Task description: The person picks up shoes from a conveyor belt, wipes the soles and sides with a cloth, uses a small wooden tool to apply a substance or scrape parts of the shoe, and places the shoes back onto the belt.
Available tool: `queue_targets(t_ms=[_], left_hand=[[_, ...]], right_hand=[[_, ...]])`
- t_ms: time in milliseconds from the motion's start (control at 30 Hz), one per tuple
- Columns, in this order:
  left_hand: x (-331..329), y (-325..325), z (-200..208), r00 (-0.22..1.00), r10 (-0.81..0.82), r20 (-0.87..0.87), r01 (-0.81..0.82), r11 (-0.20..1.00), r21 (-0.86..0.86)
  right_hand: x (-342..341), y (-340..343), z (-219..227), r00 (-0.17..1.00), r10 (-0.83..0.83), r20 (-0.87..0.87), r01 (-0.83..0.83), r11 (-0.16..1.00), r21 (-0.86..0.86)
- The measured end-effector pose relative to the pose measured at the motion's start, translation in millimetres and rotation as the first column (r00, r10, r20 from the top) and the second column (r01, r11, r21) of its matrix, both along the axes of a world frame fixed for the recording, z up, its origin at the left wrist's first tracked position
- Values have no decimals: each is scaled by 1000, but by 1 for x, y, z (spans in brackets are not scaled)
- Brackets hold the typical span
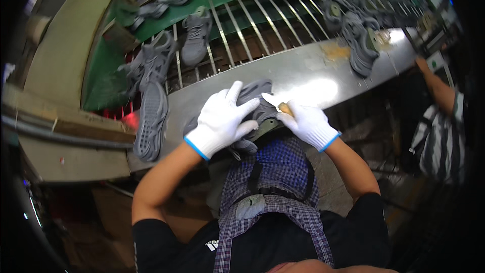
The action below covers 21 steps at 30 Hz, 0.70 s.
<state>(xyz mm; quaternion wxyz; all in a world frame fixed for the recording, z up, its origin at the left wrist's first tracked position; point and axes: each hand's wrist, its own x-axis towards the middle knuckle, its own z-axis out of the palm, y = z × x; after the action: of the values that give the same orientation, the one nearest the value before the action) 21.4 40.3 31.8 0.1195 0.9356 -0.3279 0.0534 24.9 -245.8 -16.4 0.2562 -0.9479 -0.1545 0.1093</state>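
Just at metal ledge (295,73) edge, hands (220,121) (309,125), gray shoe (254,91), white-tipped tool (275,102), room rightward

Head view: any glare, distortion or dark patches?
Head view: strong glare on the metal table just beyond the right hand; head view: fisheye bends the pale panel at left, picture corners black; head view: lower left sits in deep shadow.
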Motion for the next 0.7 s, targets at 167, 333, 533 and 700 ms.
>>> queue_targets(t_ms=[167, 333, 533, 700], left_hand=[[20, 56, 7, 926, 200, -321, -344, 799, -493], [-4, 60, -3, 798, 315, -513, -455, 874, -171], [1, 58, -8, 862, 259, -437, -354, 923, -151], [0, 59, -17, 908, 223, -355, -309, 928, -207]], right_hand=[[-10, -8, 12, 995, -49, -90, 49, 999, 4], [-14, 41, 24, 962, 212, 172, -233, 966, 113], [9, 60, 27, 959, 282, 34, -282, 959, -25], [29, 48, 36, 936, 346, -62, -350, 933, -83]])
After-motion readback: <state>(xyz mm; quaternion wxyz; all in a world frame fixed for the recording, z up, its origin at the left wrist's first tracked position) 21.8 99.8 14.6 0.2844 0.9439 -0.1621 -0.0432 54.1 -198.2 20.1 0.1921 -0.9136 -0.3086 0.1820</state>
